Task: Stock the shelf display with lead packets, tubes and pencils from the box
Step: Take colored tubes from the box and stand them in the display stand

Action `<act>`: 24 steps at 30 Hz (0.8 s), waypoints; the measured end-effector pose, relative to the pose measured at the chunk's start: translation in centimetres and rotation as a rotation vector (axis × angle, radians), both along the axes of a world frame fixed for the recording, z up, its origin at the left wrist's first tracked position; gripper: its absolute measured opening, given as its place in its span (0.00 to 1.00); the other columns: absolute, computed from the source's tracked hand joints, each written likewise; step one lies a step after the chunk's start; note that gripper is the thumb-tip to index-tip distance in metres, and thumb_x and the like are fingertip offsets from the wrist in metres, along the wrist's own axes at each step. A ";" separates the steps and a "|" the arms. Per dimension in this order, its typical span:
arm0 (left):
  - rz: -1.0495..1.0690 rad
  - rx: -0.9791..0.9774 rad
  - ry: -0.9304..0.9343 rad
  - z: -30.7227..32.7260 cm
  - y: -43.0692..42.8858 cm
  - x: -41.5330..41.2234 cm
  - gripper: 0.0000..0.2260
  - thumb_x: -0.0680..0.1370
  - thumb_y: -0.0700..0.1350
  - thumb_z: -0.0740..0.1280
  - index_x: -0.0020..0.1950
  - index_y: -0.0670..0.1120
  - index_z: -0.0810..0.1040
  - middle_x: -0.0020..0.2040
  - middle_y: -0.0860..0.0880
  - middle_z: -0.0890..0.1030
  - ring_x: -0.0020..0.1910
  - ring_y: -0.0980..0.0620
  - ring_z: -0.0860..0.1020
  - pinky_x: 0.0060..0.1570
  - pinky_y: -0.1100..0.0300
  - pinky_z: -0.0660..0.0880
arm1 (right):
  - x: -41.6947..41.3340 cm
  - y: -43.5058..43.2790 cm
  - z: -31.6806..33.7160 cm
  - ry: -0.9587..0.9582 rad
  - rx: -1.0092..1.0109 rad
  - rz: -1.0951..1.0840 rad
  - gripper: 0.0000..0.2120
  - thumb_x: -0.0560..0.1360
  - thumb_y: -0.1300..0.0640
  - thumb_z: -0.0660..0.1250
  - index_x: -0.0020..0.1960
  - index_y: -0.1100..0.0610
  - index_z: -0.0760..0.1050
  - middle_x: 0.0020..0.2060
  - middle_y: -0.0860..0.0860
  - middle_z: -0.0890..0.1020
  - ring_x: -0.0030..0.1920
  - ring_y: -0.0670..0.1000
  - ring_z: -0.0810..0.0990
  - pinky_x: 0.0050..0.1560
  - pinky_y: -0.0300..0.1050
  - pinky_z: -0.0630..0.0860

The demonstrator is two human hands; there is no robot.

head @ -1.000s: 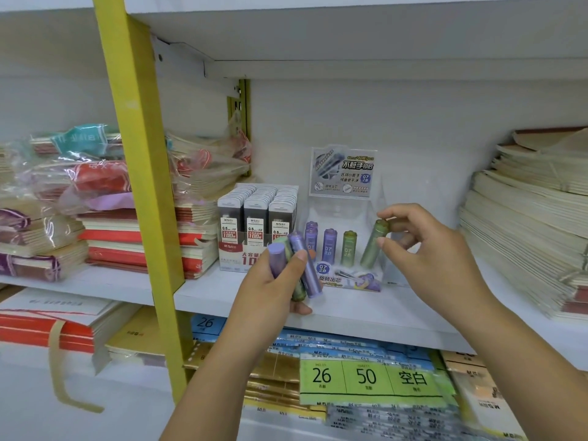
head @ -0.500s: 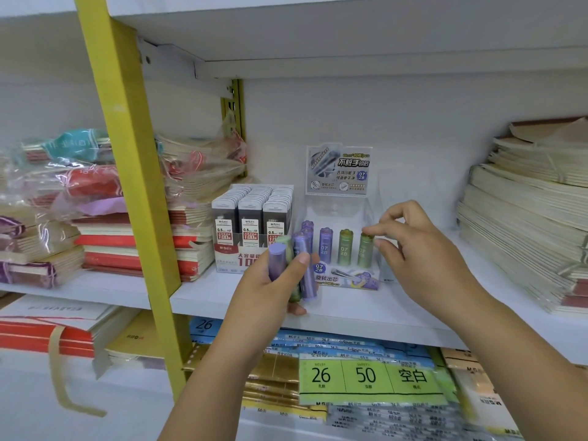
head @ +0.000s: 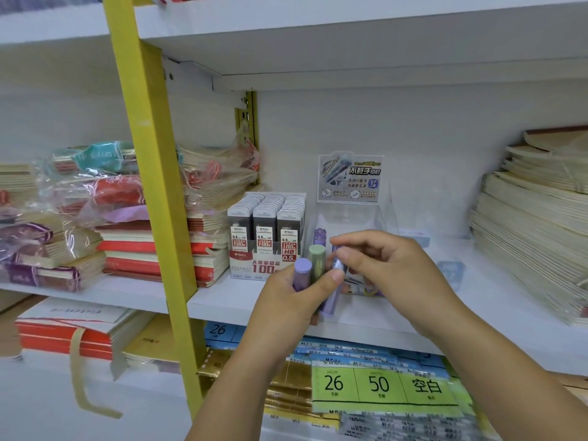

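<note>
I am judging the stocking partly done. The lead packets (head: 265, 230) are filling their carton at mid-shelf, and the clear stand (head: 350, 214) beside them is showing one stocked tube (head: 319, 235). My hands are hiding its other slots. No pencils or box are showing.

My left hand (head: 286, 300) is keeping its grip clamped on three tubes (head: 316, 262) over the front edge of the shelf (head: 222, 297). My right hand (head: 391, 272) is pinching the rightmost one.

Bare shelf is lying open right of the stand, short of the notebook stack (head: 534, 224). The upper shelf (head: 350, 43) is limiting lift.

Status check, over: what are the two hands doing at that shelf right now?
Left hand grips a bundle of tubes. Right hand pinches one purple tube in it. Clear display stand behind, partly hidden.
</note>
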State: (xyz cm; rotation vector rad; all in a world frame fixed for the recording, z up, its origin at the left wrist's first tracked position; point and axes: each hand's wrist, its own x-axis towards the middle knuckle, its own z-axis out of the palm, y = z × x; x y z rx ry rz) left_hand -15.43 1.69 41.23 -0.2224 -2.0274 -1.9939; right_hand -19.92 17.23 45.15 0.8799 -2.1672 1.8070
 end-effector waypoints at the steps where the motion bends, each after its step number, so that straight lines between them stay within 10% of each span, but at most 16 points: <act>1: -0.011 0.016 -0.014 0.0 -0.2 0.0 0.20 0.67 0.62 0.71 0.48 0.48 0.85 0.35 0.51 0.80 0.30 0.57 0.73 0.30 0.67 0.71 | -0.2 -0.1 0.2 -0.016 -0.039 0.003 0.07 0.74 0.57 0.70 0.49 0.47 0.83 0.43 0.47 0.86 0.45 0.46 0.84 0.44 0.34 0.78; 10: -0.019 0.037 -0.032 0.0 -1.6 0.1 0.08 0.75 0.44 0.74 0.48 0.57 0.85 0.40 0.47 0.85 0.36 0.56 0.77 0.30 0.64 0.72 | -0.8 -0.2 0.3 -0.115 -0.110 0.079 0.06 0.75 0.57 0.69 0.51 0.49 0.79 0.44 0.50 0.86 0.40 0.51 0.85 0.43 0.43 0.80; 16: 0.039 0.019 -0.051 -0.3 -1.4 -0.2 0.04 0.80 0.48 0.68 0.54 0.54 0.79 0.42 0.54 0.85 0.35 0.60 0.78 0.35 0.68 0.74 | -1.1 -0.4 2.0 0.273 -0.291 -0.150 0.13 0.76 0.62 0.69 0.51 0.43 0.76 0.47 0.47 0.84 0.48 0.44 0.83 0.48 0.35 0.78; 24: 0.127 0.023 -0.022 -0.4 -1.8 -0.7 0.06 0.81 0.47 0.67 0.56 0.49 0.77 0.49 0.48 0.85 0.34 0.62 0.80 0.31 0.67 0.74 | -5.8 -0.7 2.7 0.238 0.245 -0.282 0.10 0.76 0.56 0.68 0.47 0.41 0.72 0.48 0.42 0.81 0.43 0.45 0.83 0.47 0.44 0.77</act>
